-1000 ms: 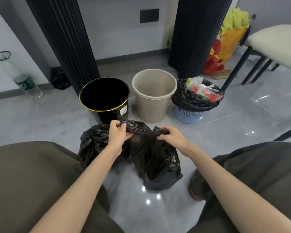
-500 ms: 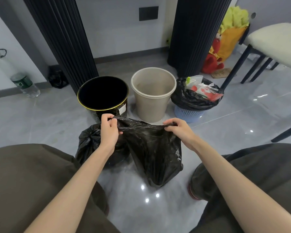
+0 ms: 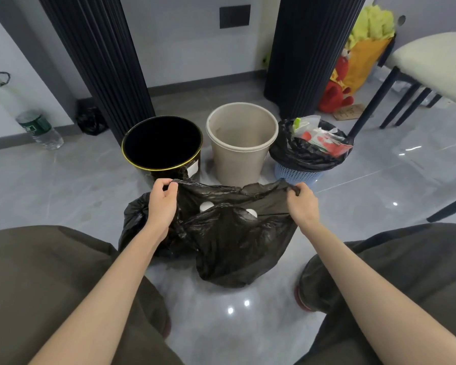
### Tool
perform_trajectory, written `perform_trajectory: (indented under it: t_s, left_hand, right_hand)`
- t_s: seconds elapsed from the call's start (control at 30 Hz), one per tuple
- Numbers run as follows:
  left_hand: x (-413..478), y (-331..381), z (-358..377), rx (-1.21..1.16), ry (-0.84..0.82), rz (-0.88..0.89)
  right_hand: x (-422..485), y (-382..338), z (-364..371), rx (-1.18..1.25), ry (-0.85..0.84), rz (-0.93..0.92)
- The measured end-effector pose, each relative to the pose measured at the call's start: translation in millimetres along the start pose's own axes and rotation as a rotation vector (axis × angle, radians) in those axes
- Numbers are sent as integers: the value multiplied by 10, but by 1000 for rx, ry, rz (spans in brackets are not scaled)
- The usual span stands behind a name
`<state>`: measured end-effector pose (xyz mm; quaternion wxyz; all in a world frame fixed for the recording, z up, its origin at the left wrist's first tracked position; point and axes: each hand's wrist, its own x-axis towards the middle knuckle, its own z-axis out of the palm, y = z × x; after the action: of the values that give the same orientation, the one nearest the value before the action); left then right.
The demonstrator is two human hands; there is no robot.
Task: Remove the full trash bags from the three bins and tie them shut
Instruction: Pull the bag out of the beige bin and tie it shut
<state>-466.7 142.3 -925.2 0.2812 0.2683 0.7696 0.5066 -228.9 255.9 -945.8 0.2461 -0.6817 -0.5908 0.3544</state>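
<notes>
Stretching the mouth of the black trash bag [image 3: 234, 246] taut between us, we judge ourselves to be at the tying step for this bag. Our left hand [image 3: 162, 204] pinches one end of the rim and our right hand [image 3: 302, 204] grips the other, fingers curled round the plastic. The bag's body sags onto the floor [image 3: 63, 193] between our knees, just in front of the bins. Next, we think, the two gathered ends must be brought together, crossed and knotted, without letting the thin film tear or the load spill.

Inside the bag's open mouth two pale round things [image 3: 206, 206] show; we cannot tell what they are. The black bin [image 3: 166, 169] with its gold rim and the beige bin [image 3: 237, 164] both stand without liners and hold nothing we can see. The blue basket bin [image 3: 298, 176] has its black liner [image 3: 300, 154] in place, heaped with wrappers [image 3: 324, 139], so that one is not yet done. A second black bag [image 3: 133, 219] lies behind our left wrist; whether it is knotted is hidden.
</notes>
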Motion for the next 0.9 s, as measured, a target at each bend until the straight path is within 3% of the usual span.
perform_trajectory:
  t_s: [0.13, 0.27, 0.43, 0.5, 0.57, 0.63, 0.73, 0.9]
  left_hand:
    - [23, -16, 1, 13, -18, -10]
    - [24, -26, 29, 0, -70, 23]
    - [71, -33, 41, -83, -102, -17]
    - [102, -37, 19, -146, -110, -67]
    - [115, -29, 5, -203, -115, -112]
    - [100, 1, 12, -262, -125, -132]
    - [65, 42, 37, -324, -153, -123]
    - [43, 46, 7, -284, -253, -88]
  right_hand:
    - [-27, 4, 4, -204, -9, -65]
    - [-92, -79, 97, -477, 7, -311]
    - [-177, -138, 250, -640, -168, -401]
    - [-203, -138, 264, -702, -59, -480]
    - [-220, -197, 266, -592, -40, -673]
    - [-268, -314, 286, -394, -282, -755]
    - [-389, -395, 423, -288, -614, -721]
    - [-499, -401, 673, -230, -648, -624]
